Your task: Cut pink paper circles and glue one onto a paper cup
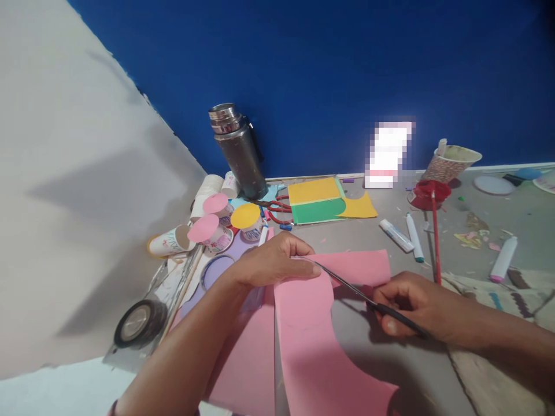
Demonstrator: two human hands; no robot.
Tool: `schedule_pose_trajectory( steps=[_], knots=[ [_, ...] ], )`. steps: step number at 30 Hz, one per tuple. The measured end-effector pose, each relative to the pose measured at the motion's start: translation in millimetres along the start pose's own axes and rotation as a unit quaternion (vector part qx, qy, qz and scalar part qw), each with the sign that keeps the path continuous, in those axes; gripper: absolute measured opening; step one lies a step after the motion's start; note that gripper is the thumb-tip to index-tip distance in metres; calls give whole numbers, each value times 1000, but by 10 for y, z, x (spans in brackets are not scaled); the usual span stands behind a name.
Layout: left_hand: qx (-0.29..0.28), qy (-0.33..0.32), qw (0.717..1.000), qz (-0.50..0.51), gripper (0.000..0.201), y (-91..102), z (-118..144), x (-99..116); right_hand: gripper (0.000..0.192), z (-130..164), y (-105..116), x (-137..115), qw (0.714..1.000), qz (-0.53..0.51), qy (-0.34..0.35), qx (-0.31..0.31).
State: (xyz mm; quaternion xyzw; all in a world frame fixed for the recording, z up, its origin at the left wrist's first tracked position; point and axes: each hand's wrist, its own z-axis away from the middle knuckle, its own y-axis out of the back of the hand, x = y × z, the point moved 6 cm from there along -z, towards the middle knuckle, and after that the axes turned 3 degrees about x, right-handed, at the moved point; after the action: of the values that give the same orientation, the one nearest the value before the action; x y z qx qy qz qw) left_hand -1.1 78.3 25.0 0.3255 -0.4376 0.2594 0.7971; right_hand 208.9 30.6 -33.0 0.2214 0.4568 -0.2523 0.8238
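Observation:
My left hand (pixel 281 263) pinches the upper part of a pink paper sheet (pixel 310 352), thumb on top. A round outline shows on the sheet, and its right side is partly cut along a curve. My right hand (pixel 407 306) grips black-handled scissors (pixel 353 289), whose blades meet the paper just beside my left thumb. A pink strip of the sheet stretches to the right behind the blades. Under my left forearm lies more pink paper (pixel 249 364). Paper cups topped with a yellow disc (pixel 246 217) and a pink disc (pixel 203 228) stand beyond my left hand.
A dark steel flask (pixel 241 156) stands against the blue wall. Yellow and green paper (pixel 318 199) lies near red-handled pliers (pixel 277 208). Markers (pixel 415 238), a red brush (pixel 436 242) and a patterned cup (pixel 451 164) are at right; a tape roll (pixel 139 323) sits at left.

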Motion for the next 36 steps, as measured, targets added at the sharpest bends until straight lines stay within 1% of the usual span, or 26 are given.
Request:
schedule_pose_trajectory(
  steps=[4,8,13,16,20,23,26,28,32,36],
  knots=[
    [-4,-5,1000,2,32,5,6,14,60,9,5,-36,1000,3,3,7],
    [-17,-6,1000,12,29,-1,10,17,61,14,6,-43,1000,0,-1,6],
    [-26,2,999,26,27,-39,6,12,60,12,-26,-36,1000,-18,-1,-19],
    [-23,9,999,20,25,-65,6,22,58,7,-28,-32,1000,-1,10,-25],
    [-17,17,1000,-4,26,-86,10,45,53,10,-31,-56,999,14,24,-32],
    [-13,15,1000,-24,27,-89,17,63,51,19,-39,-88,999,11,15,-34],
    [-17,15,999,-38,25,-97,26,74,47,22,-26,-106,999,27,4,-20],
    [-19,17,999,-47,26,-98,34,80,43,22,-25,-110,999,37,8,-18],
    [-17,20,997,-70,27,-94,46,95,33,29,-57,-116,999,25,18,-34],
    [-18,25,995,-90,25,-108,51,106,27,42,-52,-135,999,51,3,-15]
  ],
)
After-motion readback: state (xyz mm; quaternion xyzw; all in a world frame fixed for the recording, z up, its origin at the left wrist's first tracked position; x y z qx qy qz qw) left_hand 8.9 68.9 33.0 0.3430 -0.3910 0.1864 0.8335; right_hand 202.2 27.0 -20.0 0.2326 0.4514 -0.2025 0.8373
